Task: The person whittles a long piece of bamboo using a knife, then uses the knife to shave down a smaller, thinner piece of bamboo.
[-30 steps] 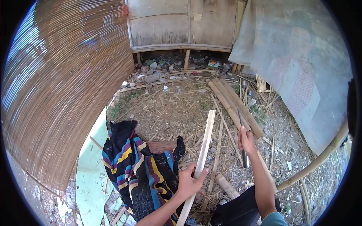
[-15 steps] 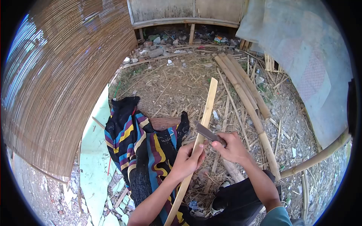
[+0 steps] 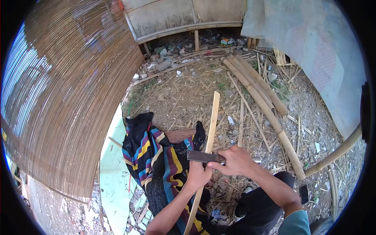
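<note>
A long pale bamboo strip [image 3: 212, 123] stands slanted in front of me, its cut top end pointing away and its lower end running down between my arms. My left hand [image 3: 199, 175] is closed around its middle. In my right hand [image 3: 234, 161] is a knife with a short, wide dark blade [image 3: 200, 156]; most of its handle is hidden in the fist, with a shiny end showing to the right. The blade lies across the strip just above my left fingers, touching or very close to it. Beneath the strip lies a striped cloth [image 3: 147, 152] in black, yellow, blue and purple.
Several bamboo poles [image 3: 274, 119] lie to the right on straw-strewn ground. A slatted bamboo screen [image 3: 74, 98] hangs at left, beside a pale green board [image 3: 113, 176]. A grey sheet [image 3: 309, 51] hangs at upper right. Rubble [image 3: 164, 64] lies at the back.
The knife has turned from slanting to nearly level and moved down and left, closer to my left hand. My view has shifted, and the strip stands more upright.
</note>
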`<state>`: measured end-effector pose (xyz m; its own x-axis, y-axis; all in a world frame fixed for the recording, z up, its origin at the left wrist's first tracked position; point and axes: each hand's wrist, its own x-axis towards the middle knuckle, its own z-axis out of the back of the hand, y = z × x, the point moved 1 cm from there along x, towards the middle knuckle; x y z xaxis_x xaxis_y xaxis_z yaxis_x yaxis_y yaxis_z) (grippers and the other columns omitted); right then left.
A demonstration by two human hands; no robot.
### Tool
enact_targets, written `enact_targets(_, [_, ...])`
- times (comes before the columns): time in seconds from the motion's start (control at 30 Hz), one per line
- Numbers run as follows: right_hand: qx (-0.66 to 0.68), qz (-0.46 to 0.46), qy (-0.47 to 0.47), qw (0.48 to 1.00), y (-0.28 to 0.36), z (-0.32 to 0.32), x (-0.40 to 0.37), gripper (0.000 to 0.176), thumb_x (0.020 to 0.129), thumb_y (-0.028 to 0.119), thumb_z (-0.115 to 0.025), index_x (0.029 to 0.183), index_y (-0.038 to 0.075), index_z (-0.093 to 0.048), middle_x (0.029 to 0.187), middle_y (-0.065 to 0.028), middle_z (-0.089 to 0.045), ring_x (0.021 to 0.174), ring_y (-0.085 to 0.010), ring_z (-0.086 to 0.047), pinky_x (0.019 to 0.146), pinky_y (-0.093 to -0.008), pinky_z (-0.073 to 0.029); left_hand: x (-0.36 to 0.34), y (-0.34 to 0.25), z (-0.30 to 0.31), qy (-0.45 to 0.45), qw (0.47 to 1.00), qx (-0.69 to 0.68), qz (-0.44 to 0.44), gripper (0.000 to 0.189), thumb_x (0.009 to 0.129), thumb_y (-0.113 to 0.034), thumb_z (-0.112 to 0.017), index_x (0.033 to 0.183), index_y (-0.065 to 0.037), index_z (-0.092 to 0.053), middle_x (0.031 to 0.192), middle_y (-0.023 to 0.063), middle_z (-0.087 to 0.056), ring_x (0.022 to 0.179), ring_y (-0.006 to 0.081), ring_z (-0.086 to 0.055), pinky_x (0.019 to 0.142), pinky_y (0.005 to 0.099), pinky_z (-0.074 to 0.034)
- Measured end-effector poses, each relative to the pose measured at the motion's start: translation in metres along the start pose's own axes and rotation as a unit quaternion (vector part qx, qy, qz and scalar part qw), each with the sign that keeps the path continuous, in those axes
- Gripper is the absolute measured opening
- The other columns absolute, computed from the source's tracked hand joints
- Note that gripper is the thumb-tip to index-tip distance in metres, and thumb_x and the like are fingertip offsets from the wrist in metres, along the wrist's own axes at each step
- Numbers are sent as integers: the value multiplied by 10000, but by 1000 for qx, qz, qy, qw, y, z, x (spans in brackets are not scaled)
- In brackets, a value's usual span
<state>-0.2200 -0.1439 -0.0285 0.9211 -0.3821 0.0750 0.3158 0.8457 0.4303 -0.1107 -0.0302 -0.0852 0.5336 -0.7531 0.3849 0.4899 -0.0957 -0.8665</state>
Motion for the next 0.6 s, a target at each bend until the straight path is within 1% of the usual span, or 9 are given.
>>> enact_targets(0.07, [-1, -8, 9, 1000, 2, 4, 0, 641, 754, 658, -492, 809, 48, -682, 509, -178, -556, 555, -362, -614, 553, -425, -514, -1, 0, 1, -3, 1000, 26, -12, 167, 709, 6, -537, 845, 4, -633, 727, 142, -599, 657, 261, -593, 596, 354, -448])
enact_targets(0.13, [-27, -8, 21, 999, 2, 4, 2, 677, 749, 683, -473, 824, 45, -684, 542, -187, -574, 587, -355, -625, 562, -427, -516, 0, -1, 3, 31, 997, 10, 66, 168, 710, 24, -525, 843, 15, -627, 722, 148, -601, 664, 281, -599, 601, 361, -449])
enact_targets(0.17, [-22, -10, 18, 1000, 1, 4, 4, 677, 749, 683, -473, 824, 45, -684, 542, -187, -574, 587, -355, -625, 562, -427, -516, 3, -4, 4, 36, 997, 15, 66, 168, 710, 24, -525, 843, 15, -627, 722, 148, -601, 664, 281, -599, 601, 361, -449])
enact_targets(0.23, [-34, 7, 0, 999, 1, 1, 4, 689, 749, 693, -461, 792, 42, -683, 555, -186, -581, 606, -340, -634, 566, -426, -517, 4, -14, 7, 15, 998, 56, 2, 172, 705, 42, -512, 836, 24, -623, 714, 155, -601, 661, 294, -598, 608, 363, -450])
enact_targets(0.27, [-28, 4, 4, 1000, 1, 0, 5, 689, 749, 693, -461, 792, 42, -683, 555, -186, -581, 606, -340, -634, 566, -426, -517, 5, -13, 7, 19, 998, 58, 9, 172, 705, 42, -512, 836, 24, -623, 714, 155, -601, 661, 294, -598, 608, 363, -450])
enact_targets(0.33, [-30, 0, 6, 1000, 2, -2, 7, 692, 749, 696, -457, 759, 40, -676, 549, -178, -581, 592, -332, -632, 560, -420, -515, 4, -10, 8, 3, 997, 57, -42, 235, 693, 75, -424, 808, 26, -623, 583, 43, -547, 467, 103, -508, 433, 263, -390])
enact_targets(0.5, [-23, 10, 4, 1000, 5, -1, 3, 682, 751, 688, -469, 756, 37, -668, 543, -186, -574, 577, -336, -626, 550, -426, -510, -2, -9, 9, -6, 998, 53, -28, 231, 689, 79, -428, 806, 31, -621, 571, 41, -541, 466, 99, -522, 423, 262, -388])
enact_targets(0.57, [-20, 9, -6, 1000, 5, -1, 1, 674, 752, 678, -479, 762, 32, -670, 543, -188, -574, 572, -340, -624, 544, -425, -508, -2, -10, 9, 16, 999, 41, 29, 208, 692, 62, -492, 845, 23, -627, 711, 160, -607, 659, 288, -601, 612, 363, -451])
enact_targets(0.6, [-23, 9, -7, 1000, 5, -2, 1, 674, 752, 678, -479, 762, 32, -670, 543, -188, -574, 572, -340, -624, 544, -425, -508, -2, -10, 9, 14, 999, 39, 27, 208, 692, 62, -492, 845, 23, -627, 711, 160, -607, 659, 288, -601, 612, 363, -451])
